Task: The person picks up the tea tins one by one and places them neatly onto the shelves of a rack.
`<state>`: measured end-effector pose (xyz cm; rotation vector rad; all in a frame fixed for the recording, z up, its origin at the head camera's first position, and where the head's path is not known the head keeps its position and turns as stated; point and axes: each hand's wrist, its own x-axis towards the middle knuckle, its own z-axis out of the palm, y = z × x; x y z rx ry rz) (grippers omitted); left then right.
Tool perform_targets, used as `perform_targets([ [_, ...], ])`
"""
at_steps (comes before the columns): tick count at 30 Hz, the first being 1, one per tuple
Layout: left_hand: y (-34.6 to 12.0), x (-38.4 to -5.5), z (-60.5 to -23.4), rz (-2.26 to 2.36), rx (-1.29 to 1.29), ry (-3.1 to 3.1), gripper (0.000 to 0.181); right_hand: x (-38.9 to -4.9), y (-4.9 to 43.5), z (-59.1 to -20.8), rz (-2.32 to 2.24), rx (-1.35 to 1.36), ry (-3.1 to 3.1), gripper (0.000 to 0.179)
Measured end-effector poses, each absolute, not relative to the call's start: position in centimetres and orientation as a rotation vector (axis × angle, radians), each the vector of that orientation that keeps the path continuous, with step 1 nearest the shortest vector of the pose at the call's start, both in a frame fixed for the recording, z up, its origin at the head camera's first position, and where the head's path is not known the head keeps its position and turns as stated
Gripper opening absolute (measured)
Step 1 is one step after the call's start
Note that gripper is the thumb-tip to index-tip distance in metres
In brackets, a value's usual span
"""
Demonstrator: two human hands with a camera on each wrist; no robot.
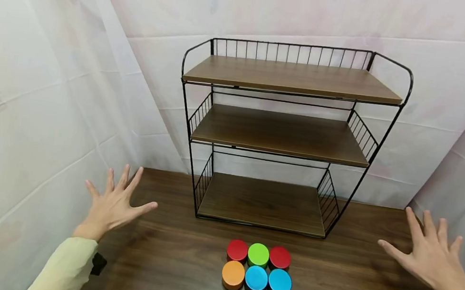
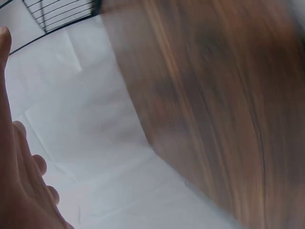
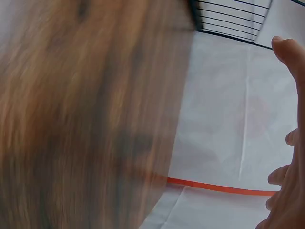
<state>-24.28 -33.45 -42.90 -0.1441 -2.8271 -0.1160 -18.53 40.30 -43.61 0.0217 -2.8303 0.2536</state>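
Note:
In the head view my left hand (image 1: 110, 210) is held over the left of the table with its fingers spread, holding nothing. My right hand (image 1: 432, 256) spreads its fingers in the same way at the far right, also with nothing in it. Between them, two rows of round pieces sit close together on the table. The back row has a red one (image 1: 237, 251), a green one (image 1: 258, 254) and another red one (image 1: 280, 257). In front are an orange one (image 1: 233, 274), a blue one (image 1: 256, 280) and a second blue one (image 1: 280, 283).
Behind the round pieces stands a three-tier rack with a black wire frame and brown wooden shelves (image 1: 281, 131). The wood-grain table (image 1: 167, 262) runs back to white cloth (image 1: 57, 96) hanging at the rear and both sides. Each wrist wears a black strap (image 1: 99, 264).

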Motion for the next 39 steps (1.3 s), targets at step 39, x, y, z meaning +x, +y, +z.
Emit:
perform_targets([
  [39,-22.3,-25.5,-45.8,-1.116,-0.145,-2.454,0.090,-17.6,33.5,-43.2,0.904,0.191,-2.727,0.103],
])
